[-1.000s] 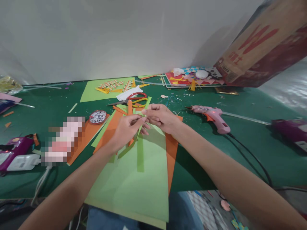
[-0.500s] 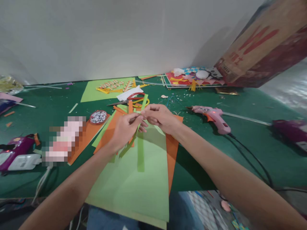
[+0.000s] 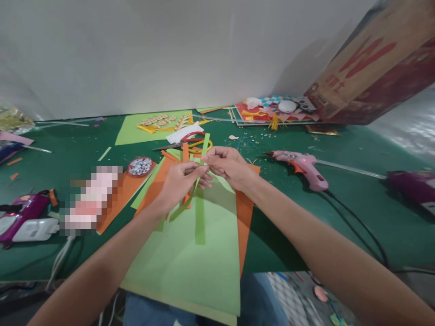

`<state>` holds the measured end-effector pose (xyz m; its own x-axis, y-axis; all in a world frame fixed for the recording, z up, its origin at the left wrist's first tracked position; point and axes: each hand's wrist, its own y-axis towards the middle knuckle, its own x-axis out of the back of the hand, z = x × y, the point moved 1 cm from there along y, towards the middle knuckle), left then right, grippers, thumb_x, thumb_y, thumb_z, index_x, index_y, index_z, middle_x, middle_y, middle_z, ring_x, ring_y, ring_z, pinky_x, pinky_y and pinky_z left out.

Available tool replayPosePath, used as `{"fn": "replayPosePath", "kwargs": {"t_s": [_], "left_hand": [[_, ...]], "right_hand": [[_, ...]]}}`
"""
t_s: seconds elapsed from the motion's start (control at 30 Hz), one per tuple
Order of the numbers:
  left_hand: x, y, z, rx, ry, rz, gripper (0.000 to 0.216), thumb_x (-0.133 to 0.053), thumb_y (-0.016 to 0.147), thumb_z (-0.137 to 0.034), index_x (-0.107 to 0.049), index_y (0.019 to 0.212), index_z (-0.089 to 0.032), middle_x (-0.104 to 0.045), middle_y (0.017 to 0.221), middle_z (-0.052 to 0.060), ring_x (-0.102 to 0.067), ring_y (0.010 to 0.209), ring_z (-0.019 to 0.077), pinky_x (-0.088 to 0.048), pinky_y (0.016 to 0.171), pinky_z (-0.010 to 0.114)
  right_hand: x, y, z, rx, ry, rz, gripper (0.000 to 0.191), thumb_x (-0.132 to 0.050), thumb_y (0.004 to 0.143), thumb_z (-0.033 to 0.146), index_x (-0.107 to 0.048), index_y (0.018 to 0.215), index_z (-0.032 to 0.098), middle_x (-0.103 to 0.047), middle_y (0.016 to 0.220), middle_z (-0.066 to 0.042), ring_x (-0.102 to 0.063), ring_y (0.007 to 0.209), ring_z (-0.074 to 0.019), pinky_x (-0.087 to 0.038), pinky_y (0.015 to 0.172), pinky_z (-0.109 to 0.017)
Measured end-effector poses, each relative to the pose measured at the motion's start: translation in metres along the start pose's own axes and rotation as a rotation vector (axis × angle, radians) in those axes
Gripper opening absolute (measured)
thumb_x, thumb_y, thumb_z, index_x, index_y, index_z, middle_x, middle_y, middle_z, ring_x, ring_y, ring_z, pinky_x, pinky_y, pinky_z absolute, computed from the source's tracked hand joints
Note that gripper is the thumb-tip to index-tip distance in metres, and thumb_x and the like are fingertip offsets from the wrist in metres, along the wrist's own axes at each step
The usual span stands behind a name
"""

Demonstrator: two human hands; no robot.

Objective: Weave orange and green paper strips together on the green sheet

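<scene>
My left hand [image 3: 181, 183] and my right hand [image 3: 233, 168] meet over a light green paper sheet [image 3: 190, 262], fingers pinched together. Between them is a narrow green paper strip [image 3: 205, 144], its upper end standing up above the fingertips; the pinched part is hidden. Another green strip [image 3: 200, 222] lies on the sheet just below the hands. An orange paper strip [image 3: 185, 152] sticks up behind my left hand. Beyond the fingers lie scissors [image 3: 195, 136] with red and yellow handles. Orange paper [image 3: 245, 226] shows from under the green sheet.
A pink glue gun [image 3: 301, 165] with its cord rests to the right. A round dish of googly eyes [image 3: 140, 166] and a blurred-out pink item [image 3: 93, 199] lie left. Behind are a green sheet with small pieces [image 3: 127, 131] and a leaning paper bag [image 3: 367, 68].
My fingertips have shifted slightly and stay pinched close together at the green strip. Nothing else on the table has visibly moved.
</scene>
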<state>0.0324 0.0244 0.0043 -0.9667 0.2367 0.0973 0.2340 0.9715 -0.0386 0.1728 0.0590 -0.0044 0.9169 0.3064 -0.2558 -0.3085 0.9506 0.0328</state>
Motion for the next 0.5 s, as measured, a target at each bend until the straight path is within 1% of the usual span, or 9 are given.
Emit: {"fn": "replayPosePath", "kwargs": {"t_s": [0.2, 0.3, 0.43, 0.5], "left_hand": [[-0.0012, -0.0017, -0.0019, -0.051, 0.041, -0.048, 0.017, -0.06, 0.08, -0.027, -0.065, 0.071, -0.013, -0.072, 0.069, 0.005, -0.067, 0.058, 0.0141, -0.053, 0.057, 0.023], [-0.0014, -0.0015, -0.0013, -0.052, 0.053, -0.062, 0.017, -0.06, 0.08, -0.026, -0.063, 0.069, -0.014, -0.072, 0.067, 0.005, -0.067, 0.058, 0.0142, -0.054, 0.057, 0.023], [-0.0019, -0.0017, -0.0011, -0.038, 0.054, -0.055, 0.02, -0.059, 0.081, -0.029, -0.064, 0.07, -0.014, -0.073, 0.071, 0.006, -0.068, 0.062, 0.015, -0.054, 0.059, 0.024], [-0.0023, -0.0019, -0.0015, -0.034, 0.048, -0.043, 0.02, -0.058, 0.081, -0.03, -0.065, 0.071, -0.013, -0.073, 0.073, 0.006, -0.068, 0.062, 0.0152, -0.055, 0.059, 0.024]], "right_hand": [[-0.0003, -0.0016, 0.0015, -0.056, -0.08, 0.056, 0.031, -0.079, 0.061, 0.037, -0.058, 0.058, 0.014, -0.037, 0.035, 0.009, -0.027, 0.034, -0.0021, -0.015, 0.037, -0.022], [-0.0006, -0.0016, 0.0015, -0.039, -0.086, 0.04, 0.032, -0.08, 0.059, 0.036, -0.057, 0.056, 0.014, -0.036, 0.035, 0.01, -0.026, 0.033, -0.0017, -0.014, 0.037, -0.022], [-0.0019, -0.001, 0.0017, 0.01, -0.036, 0.004, 0.033, -0.082, 0.056, 0.034, -0.055, 0.056, 0.015, -0.039, 0.038, 0.009, -0.027, 0.034, -0.0014, -0.015, 0.036, -0.021], [-0.0026, -0.001, 0.0022, 0.028, -0.009, -0.011, 0.034, -0.082, 0.055, 0.034, -0.053, 0.056, 0.016, -0.038, 0.037, 0.011, -0.026, 0.034, -0.0014, -0.015, 0.036, -0.021]]}}
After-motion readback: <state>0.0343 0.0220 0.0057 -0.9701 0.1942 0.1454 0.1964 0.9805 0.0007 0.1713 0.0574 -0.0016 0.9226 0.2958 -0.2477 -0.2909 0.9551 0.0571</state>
